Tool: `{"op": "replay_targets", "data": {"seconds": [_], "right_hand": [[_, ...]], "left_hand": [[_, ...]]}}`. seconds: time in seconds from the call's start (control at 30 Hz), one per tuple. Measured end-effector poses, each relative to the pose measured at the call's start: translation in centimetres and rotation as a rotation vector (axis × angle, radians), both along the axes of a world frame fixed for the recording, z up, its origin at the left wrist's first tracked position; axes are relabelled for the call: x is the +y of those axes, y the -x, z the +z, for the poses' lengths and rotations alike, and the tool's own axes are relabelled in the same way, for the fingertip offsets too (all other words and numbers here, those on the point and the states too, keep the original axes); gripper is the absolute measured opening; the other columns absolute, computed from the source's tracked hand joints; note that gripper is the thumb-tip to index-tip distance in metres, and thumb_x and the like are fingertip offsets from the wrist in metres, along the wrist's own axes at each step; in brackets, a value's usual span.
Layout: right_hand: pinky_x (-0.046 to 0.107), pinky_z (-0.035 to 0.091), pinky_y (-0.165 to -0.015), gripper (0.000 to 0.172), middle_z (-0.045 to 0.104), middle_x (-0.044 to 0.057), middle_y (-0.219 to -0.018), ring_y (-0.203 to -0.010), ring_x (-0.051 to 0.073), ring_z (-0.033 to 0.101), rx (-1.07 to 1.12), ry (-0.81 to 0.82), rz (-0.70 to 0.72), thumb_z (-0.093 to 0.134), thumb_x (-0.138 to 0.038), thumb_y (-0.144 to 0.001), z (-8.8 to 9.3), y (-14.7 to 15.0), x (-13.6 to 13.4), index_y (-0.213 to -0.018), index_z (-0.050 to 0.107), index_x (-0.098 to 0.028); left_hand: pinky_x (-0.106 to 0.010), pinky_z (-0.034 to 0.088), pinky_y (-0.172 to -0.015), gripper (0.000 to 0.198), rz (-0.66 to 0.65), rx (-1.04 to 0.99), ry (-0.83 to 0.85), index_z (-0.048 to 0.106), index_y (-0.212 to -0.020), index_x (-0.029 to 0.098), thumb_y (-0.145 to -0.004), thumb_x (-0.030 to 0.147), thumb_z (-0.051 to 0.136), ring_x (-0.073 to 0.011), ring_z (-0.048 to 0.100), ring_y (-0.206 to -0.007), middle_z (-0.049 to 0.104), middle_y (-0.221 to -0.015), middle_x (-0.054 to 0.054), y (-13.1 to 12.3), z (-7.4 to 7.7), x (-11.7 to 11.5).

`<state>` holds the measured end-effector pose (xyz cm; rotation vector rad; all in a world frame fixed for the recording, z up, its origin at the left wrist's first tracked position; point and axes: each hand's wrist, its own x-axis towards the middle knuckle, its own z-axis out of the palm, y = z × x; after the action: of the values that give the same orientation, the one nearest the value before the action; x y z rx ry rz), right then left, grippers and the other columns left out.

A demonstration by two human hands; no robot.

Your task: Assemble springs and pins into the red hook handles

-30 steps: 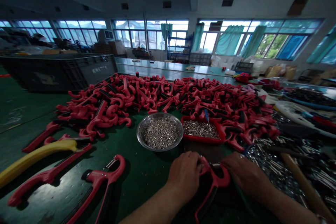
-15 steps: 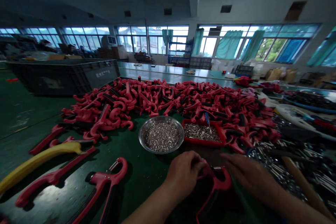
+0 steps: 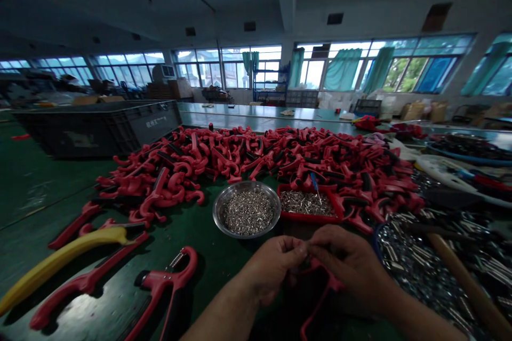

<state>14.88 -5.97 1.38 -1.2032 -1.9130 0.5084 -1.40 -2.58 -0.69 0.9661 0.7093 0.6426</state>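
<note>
The right hand (image 3: 350,266) had closed in on the left hand (image 3: 272,266), their fingertips meeting over the red handle (image 3: 333,283), which lay beneath them near the red tray (image 3: 310,218); each grip was pinched narrow, contents impossible to tell, so finer two-handed work had seemingly begun

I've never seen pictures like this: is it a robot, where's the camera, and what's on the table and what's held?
No robot: these are a person's own left hand and right hand. One camera, worn on the person's head, took every picture, looking forward and down. On the green table lie a heap of red-and-black handles, a metal bowl of tiny shiny pieces, a red tray of thin metal pins and a banana. The hands meet beside another red part; whether they pinch something small, I can't tell.
</note>
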Motion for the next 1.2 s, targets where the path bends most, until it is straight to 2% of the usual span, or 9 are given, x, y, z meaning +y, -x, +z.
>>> {"op": "replay_targets", "data": {"seconds": [0.13,0.27,0.43,0.5,0.7,0.9,1.03,1.13,1.2], "right_hand": [[0.024,0.046,-0.057,0.014,0.058,0.000,-0.070,-0.064,0.014,0.056,-0.076,-0.060,-0.149,0.049,-0.028,-0.083,-0.3,-0.3,-0.6,-0.074,0.058,-0.022],[0.024,0.048,-0.055,0.020,0.062,0.000,-0.070,-0.063,0.014,0.059,-0.083,0.094,-0.196,0.045,-0.034,-0.084,-1.3,-0.5,-0.8,-0.078,0.058,-0.021],[0.029,0.051,-0.063,0.023,0.067,0.005,-0.082,-0.072,0.018,0.062,-0.188,0.069,-0.321,0.044,-0.034,-0.082,-1.9,-2.5,-0.4,-0.087,0.062,-0.020],[0.032,0.051,-0.065,0.023,0.068,0.006,-0.083,-0.075,0.021,0.063,-0.249,0.058,-0.337,0.047,-0.032,-0.079,-1.7,-3.9,-0.5,-0.087,0.064,-0.020],[0.033,0.053,-0.065,0.024,0.069,0.003,-0.085,-0.076,0.020,0.064,-0.484,0.087,-0.271,0.043,-0.029,-0.081,-1.6,-6.4,-2.7,-0.090,0.065,-0.025],[0.032,0.053,-0.068,0.025,0.067,0.005,-0.090,-0.080,0.019,0.063,-0.533,0.094,-0.228,0.041,-0.028,-0.085,-2.6,-6.6,-4.3,-0.098,0.062,-0.024],[0.036,0.052,-0.074,0.031,0.064,0.007,-0.098,-0.086,0.020,0.062,-0.592,0.131,-0.162,0.051,-0.022,-0.079,-3.1,-6.3,-4.4,-0.109,0.057,-0.023],[0.036,0.052,-0.075,0.032,0.064,0.006,-0.097,-0.086,0.020,0.062,-0.609,0.127,-0.123,0.054,-0.015,-0.076,-3.2,-6.2,-4.1,-0.106,0.058,-0.024],[0.035,0.053,-0.070,0.028,0.065,0.005,-0.091,-0.080,0.019,0.062,-0.620,0.136,-0.119,0.055,-0.013,-0.077,-3.1,-6.0,-3.8,-0.102,0.059,-0.024]], "left_hand": [[-0.016,0.020,-0.041,0.039,0.019,-0.065,0.092,0.054,-0.078,0.012,-0.060,0.043,0.072,-0.0018,0.035,-0.045,0.049,-0.063,0.004,-0.4,0.3,-0.3],[-0.016,0.019,-0.041,0.039,0.024,-0.046,0.066,0.054,-0.078,0.011,-0.061,0.041,0.071,-0.0014,0.033,-0.045,0.048,-0.064,0.003,-0.6,0.3,0.0],[-0.016,0.022,-0.040,0.031,0.282,0.083,-0.172,0.056,-0.088,0.012,-0.073,0.039,0.058,-0.0020,0.030,-0.044,0.041,-0.066,0.005,0.2,0.0,1.4],[-0.016,0.022,-0.039,0.031,0.327,0.135,-0.221,0.055,-0.086,0.012,-0.076,0.041,0.053,-0.0024,0.030,-0.044,0.039,-0.066,0.005,0.6,-0.2,1.7],[-0.015,0.025,-0.039,0.034,0.309,0.090,-0.198,0.050,-0.080,0.014,-0.074,0.048,0.052,-0.0018,0.031,-0.044,0.039,-0.068,0.005,0.3,-0.7,1.2],[-0.016,0.024,-0.039,0.035,0.270,0.136,-0.249,0.052,-0.084,0.014,-0.074,0.048,0.054,-0.0026,0.033,-0.043,0.045,-0.067,0.004,0.0,-1.0,1.2],[-0.020,0.035,-0.051,0.021,0.189,0.359,-0.460,0.058,-0.085,0.014,-0.076,0.031,0.054,-0.0081,0.047,-0.054,0.058,-0.072,0.000,0.2,-1.2,1.1],[-0.025,0.039,-0.066,0.013,0.143,0.617,-0.701,0.063,-0.081,0.017,-0.075,0.024,0.053,-0.0153,0.055,-0.073,0.063,-0.078,-0.002,0.4,-1.5,0.8],[-0.026,0.038,-0.067,0.013,0.114,0.721,-0.773,0.063,-0.080,0.019,-0.076,0.024,0.052,-0.0166,0.056,-0.076,0.064,-0.079,-0.001,0.4,-1.8,0.6]]}}
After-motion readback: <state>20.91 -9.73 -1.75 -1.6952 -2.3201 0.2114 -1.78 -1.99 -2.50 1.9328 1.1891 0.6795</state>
